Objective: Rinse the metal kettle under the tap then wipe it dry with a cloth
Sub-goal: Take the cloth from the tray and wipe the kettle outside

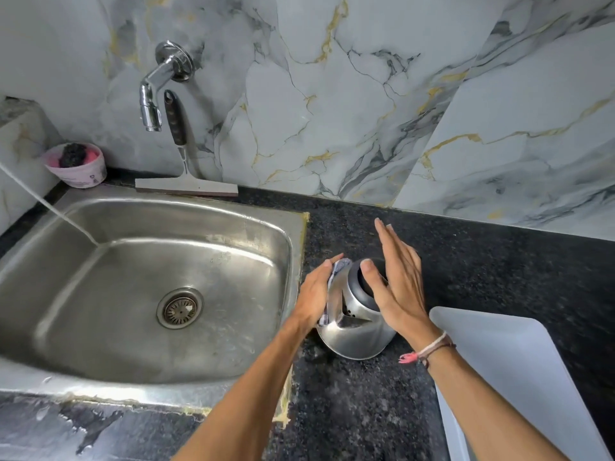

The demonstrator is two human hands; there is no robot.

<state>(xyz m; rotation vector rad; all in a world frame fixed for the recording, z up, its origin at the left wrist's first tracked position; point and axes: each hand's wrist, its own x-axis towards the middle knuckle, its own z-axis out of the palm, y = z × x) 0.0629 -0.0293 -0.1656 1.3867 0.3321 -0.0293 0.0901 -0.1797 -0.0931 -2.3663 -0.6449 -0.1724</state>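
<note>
The metal kettle [357, 327] stands on the dark granite counter [466, 261] just right of the sink, tilted, its dark-rimmed end pointing away from me. My left hand [314, 294] presses a small grey-white cloth [334, 287] against the kettle's left side. My right hand [397, 281] lies flat against the kettle's right side, fingers straight and spread, thumb on the dark rim. The wall tap [151, 104] hangs over the sink's back left corner; no water runs from its spout.
The steel sink [83, 327] fills the left, with a thin stream of water arcing in from the far left. A squeegee [186, 184] leans on the marble wall behind it. A pink tub with a scrubber [78, 164] sits at back left. A white tray [519, 377] lies at right.
</note>
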